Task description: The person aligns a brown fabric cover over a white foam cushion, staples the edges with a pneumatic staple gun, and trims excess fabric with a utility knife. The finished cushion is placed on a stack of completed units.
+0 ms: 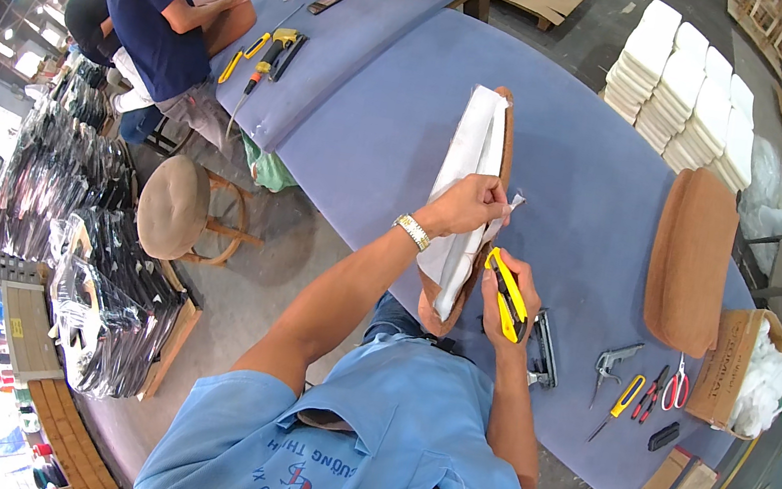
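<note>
Pinching a loose white strip (517, 202) in the left hand (468, 203); clasping a yellow utility knife (507, 298) in the right hand (528, 287), pointing up toward the left. Just beneath, a white-backed brown cushion (471, 145) on the blue table (584, 172), near end toward the torso. Possible trouble: cut fingers from a slipping stroke, or slashed cover from slicing too close. Farther right, yellow-handled screwdriver (629, 393) and red-handled scissors (678, 382).

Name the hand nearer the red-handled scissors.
Right. The right hand, gripping a yellow-and-black tool, is left of the scissors; the left hand, pinching a white strip, is farther left and farther forward.
</note>
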`<action>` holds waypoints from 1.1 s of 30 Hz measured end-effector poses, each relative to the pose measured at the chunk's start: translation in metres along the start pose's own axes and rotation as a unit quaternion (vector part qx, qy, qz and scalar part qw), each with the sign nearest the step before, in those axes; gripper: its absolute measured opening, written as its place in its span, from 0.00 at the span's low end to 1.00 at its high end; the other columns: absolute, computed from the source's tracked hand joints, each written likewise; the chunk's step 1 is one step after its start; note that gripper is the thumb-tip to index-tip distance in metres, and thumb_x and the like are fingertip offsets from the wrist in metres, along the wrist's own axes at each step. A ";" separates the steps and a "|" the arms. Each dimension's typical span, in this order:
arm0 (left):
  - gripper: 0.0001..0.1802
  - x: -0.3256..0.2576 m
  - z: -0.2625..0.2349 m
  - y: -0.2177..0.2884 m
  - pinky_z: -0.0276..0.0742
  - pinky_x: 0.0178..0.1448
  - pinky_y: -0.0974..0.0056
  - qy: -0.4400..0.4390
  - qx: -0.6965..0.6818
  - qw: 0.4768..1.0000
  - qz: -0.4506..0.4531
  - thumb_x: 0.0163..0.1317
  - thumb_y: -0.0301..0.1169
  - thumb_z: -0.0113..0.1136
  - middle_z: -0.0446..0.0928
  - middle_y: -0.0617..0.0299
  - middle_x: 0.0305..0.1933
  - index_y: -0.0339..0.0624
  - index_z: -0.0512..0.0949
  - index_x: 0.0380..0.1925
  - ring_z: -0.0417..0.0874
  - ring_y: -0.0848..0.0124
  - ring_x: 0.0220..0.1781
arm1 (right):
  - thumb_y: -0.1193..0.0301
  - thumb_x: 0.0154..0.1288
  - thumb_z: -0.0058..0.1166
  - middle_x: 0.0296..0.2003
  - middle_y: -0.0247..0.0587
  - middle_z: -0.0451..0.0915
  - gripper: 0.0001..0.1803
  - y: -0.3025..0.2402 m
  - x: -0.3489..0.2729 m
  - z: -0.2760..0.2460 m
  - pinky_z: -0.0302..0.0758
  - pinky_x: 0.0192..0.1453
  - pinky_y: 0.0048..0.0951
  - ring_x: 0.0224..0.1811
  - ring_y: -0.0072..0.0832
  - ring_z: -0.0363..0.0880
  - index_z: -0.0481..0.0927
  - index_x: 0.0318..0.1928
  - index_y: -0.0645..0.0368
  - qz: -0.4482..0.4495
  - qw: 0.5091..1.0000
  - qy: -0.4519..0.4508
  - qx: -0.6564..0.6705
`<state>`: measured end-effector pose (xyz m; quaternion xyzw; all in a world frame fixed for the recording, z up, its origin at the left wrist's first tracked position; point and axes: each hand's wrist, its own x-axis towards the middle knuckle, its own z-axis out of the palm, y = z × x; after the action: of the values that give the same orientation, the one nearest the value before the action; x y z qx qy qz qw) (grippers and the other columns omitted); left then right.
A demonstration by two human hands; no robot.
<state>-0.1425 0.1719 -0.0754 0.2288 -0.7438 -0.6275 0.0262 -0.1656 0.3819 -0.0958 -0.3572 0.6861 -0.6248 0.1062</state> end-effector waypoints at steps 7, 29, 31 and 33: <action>0.07 0.010 0.006 -0.010 0.81 0.53 0.67 0.023 -0.054 0.998 0.002 0.71 0.28 0.66 0.88 0.57 0.39 0.35 0.80 0.40 0.87 0.73 0.44 | 0.73 0.71 0.64 0.39 0.43 0.88 0.15 -0.005 -0.036 -0.008 0.80 0.43 0.25 0.36 0.20 0.85 0.82 0.56 0.62 0.047 0.998 -0.003 0.033; 0.22 -0.086 0.038 0.021 0.80 0.35 0.51 0.088 0.456 0.876 0.130 0.58 0.44 0.78 0.78 0.54 0.37 0.38 0.78 0.34 0.85 0.50 0.34 | 0.74 0.67 0.68 0.43 0.48 0.88 0.17 -0.023 -0.061 -0.011 0.83 0.44 0.31 0.39 0.37 0.89 0.81 0.55 0.60 0.048 0.997 -0.061 0.012; 0.17 -0.083 0.037 0.025 0.80 0.39 0.51 0.064 0.488 0.863 0.117 0.59 0.38 0.75 0.78 0.54 0.38 0.38 0.80 0.35 0.85 0.51 0.37 | 0.72 0.66 0.68 0.40 0.47 0.87 0.17 -0.021 -0.060 -0.008 0.83 0.42 0.33 0.37 0.40 0.89 0.81 0.54 0.59 0.035 0.998 -0.044 0.019; 0.12 -0.078 0.037 0.029 0.80 0.44 0.52 0.039 0.506 0.848 0.153 0.61 0.33 0.72 0.80 0.55 0.39 0.38 0.80 0.37 0.86 0.52 0.42 | 0.72 0.66 0.68 0.41 0.47 0.88 0.17 -0.018 -0.060 -0.009 0.83 0.42 0.32 0.38 0.39 0.89 0.81 0.54 0.59 0.033 0.999 -0.036 0.022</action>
<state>-0.0935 0.2381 -0.0359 0.1175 -0.9823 -0.1425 0.0312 -0.1206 0.4269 -0.0953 -0.3537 0.6792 -0.6230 0.1594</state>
